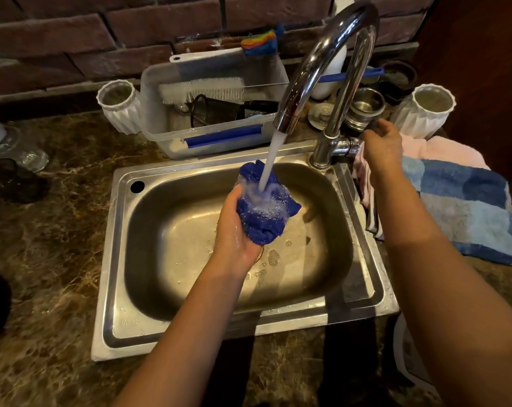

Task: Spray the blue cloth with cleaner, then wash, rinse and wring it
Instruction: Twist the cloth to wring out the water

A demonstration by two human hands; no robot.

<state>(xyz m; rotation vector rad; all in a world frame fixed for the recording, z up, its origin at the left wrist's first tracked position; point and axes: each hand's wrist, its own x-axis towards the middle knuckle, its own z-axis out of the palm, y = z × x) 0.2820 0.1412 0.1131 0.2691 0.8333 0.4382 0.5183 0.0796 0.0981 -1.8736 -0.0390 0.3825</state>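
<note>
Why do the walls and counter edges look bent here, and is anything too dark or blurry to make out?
Head view: the wide-angle lens bows the brick wall and sink rim; the tap glares; the water is a motion-blurred white streak over the cloth; corners and the left counter edge fall into shadow.

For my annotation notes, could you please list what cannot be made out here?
Head view, the only one:
- Faucet handle: covered by right hand.
- Sink drain: hidden under left hand and blue cloth.
- Items at the left edge: cut off, dark.
</note>
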